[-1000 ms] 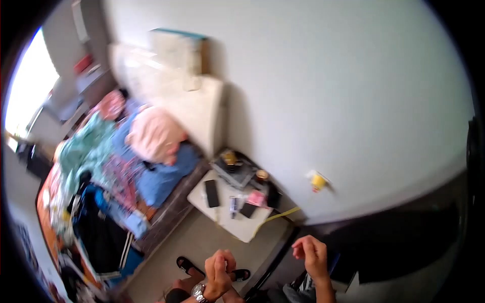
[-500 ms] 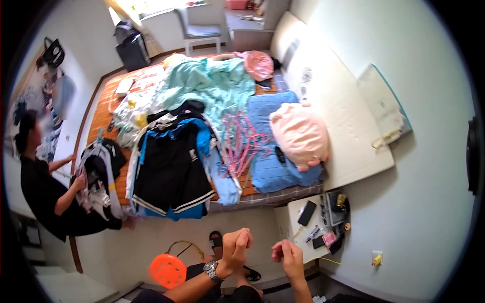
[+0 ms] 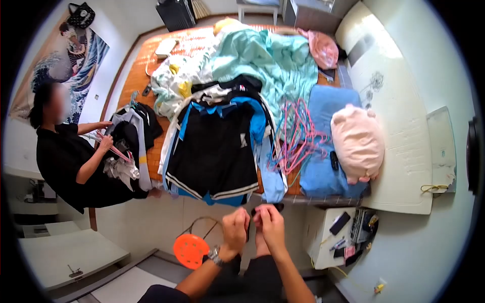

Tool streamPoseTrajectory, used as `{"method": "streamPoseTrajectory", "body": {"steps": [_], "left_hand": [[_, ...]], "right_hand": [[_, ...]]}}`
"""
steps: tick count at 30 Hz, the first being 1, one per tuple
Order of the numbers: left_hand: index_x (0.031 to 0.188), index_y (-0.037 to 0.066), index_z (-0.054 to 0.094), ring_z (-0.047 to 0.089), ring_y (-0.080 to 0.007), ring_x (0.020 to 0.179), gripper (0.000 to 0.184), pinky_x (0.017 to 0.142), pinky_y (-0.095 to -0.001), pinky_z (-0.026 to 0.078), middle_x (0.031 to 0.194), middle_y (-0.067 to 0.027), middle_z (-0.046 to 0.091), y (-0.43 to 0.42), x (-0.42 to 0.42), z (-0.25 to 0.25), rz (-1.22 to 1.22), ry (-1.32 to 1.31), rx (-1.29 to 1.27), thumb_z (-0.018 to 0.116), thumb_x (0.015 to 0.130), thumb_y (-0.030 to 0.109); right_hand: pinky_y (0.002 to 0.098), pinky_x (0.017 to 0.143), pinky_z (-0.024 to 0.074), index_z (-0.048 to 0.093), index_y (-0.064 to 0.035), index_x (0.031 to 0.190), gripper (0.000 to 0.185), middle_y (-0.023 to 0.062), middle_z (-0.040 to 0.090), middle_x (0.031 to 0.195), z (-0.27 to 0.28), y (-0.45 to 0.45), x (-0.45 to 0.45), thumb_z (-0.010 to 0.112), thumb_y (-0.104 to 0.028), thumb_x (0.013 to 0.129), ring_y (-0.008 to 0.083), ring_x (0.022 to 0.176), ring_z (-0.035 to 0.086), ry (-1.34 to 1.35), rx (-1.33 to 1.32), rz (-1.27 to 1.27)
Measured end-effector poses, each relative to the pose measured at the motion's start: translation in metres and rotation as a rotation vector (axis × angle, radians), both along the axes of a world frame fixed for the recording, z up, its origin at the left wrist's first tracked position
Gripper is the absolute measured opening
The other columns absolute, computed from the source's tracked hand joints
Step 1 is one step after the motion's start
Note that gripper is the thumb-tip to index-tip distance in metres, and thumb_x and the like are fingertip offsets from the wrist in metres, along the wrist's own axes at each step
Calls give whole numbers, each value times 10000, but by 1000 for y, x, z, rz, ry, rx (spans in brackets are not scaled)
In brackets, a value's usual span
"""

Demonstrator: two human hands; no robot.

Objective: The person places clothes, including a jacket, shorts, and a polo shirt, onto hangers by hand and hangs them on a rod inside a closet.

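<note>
My left hand (image 3: 235,230), with a metal watch (image 3: 215,256) on its wrist, is closed in a loose fist in front of the bed. Just beside it, my right hand (image 3: 270,227) is closed too, its fingertips turned toward the left one. Whatever the fingers may hold is hidden. Beyond my hands, black shorts (image 3: 209,151) with white hem stripes lie flat on top of a stack of clothes, over a blue garment (image 3: 260,126). A tangled heap of pink and blue hangers (image 3: 298,139) lies to the right of the stack.
At the left, a person in black (image 3: 65,151) handles hangers beside a clothes pile (image 3: 146,123). A blue cushion (image 3: 318,174) and pink plush pillow (image 3: 357,144) lie at right. A nightstand (image 3: 317,237) holds a phone (image 3: 340,222). An orange round object (image 3: 191,251) is below.
My view has turned, so the bed sits further right and higher in the picture. My two hands have drawn closer together, the right one moving toward the left.
</note>
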State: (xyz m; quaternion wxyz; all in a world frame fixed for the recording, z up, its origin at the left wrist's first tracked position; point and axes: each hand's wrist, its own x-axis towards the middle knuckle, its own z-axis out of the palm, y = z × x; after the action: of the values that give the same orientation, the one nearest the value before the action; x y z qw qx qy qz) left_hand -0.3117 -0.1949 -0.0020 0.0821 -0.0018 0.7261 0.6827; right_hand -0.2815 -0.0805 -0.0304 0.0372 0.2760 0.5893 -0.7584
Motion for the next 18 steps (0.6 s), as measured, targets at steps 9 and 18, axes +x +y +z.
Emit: {"method": "streamPoseTrajectory", "body": {"steps": [9, 18], "left_hand": [[702, 26, 499, 454, -87, 561, 442, 517, -271, 363, 610, -7, 488, 17, -68, -46, -98, -205, -187, 428, 1072, 256], [705, 16, 518, 445, -118, 568, 485, 541, -319, 356, 598, -39, 488, -17, -107, -120, -240, -297, -316, 397, 1086, 291]], "right_hand": [[318, 610, 489, 677, -22, 976, 274, 112, 656, 695, -45, 7, -76, 541, -253, 1034, 191, 617, 635, 12, 264, 125], [413, 636, 492, 659, -13, 901, 317, 157, 653, 719, -130, -18, -109, 515, -263, 1033, 300, 671, 656, -76, 357, 151]]}}
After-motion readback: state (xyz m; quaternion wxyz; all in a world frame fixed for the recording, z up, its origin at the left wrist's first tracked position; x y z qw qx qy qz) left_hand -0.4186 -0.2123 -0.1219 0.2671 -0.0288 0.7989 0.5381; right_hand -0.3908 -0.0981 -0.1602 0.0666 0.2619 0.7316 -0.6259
